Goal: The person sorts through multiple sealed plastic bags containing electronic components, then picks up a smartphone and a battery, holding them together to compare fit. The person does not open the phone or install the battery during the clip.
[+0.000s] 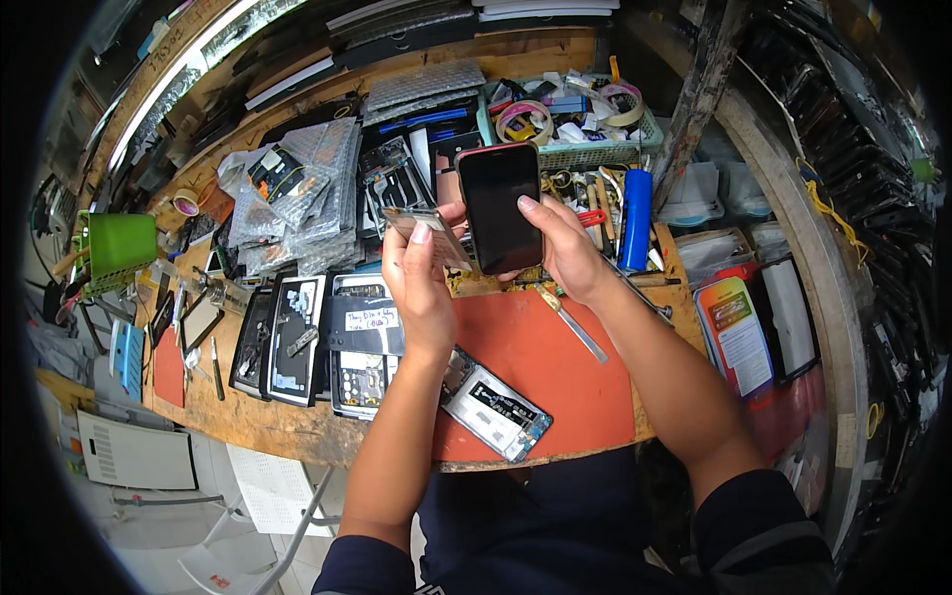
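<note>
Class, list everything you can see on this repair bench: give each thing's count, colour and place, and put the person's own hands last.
phone: one, black screen, red edge, held above mat
thin panel: one, grey, in left hand
opened phone: one, blue-edged, mat's front
orange mat: one, bench centre
screwdriver: one, silver, on mat
phone frames: several, black, left of mat
blue cylinder: one, right of phone
basket: one, green, bench back
left hand: holding panel
right hand: holding phone

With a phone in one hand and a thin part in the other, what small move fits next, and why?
Probably bring the thin flat part in the left hand against the dark-screened phone in the right hand: both are raised above the orange mat, close together but apart.
</note>
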`<action>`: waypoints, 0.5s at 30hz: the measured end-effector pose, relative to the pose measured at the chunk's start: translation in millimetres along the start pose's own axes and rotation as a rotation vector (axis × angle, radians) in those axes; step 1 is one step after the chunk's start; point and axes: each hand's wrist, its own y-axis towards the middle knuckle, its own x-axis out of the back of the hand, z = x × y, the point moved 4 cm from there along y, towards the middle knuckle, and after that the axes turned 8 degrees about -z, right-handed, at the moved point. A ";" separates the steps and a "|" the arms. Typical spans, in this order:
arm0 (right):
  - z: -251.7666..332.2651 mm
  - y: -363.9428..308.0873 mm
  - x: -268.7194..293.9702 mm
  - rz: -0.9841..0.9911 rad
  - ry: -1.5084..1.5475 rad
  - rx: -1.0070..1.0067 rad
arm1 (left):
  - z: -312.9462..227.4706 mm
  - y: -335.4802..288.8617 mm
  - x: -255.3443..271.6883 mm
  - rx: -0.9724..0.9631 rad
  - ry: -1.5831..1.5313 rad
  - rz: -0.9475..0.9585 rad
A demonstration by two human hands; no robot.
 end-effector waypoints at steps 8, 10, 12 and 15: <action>-3.8 -2.5 -0.5 0.044 0.010 -0.032 | 8.4 3.1 7.8 0.026 -0.034 -0.040; -4.1 -1.2 0.3 0.042 0.003 -0.030 | 8.2 3.7 7.1 0.016 -0.032 -0.042; -5.8 -1.4 0.7 0.037 -0.012 -0.030 | 8.2 2.1 6.8 0.008 -0.030 -0.040; -2.0 -1.8 -0.5 0.009 -0.032 -0.002 | 6.0 3.1 5.1 0.013 -0.030 -0.024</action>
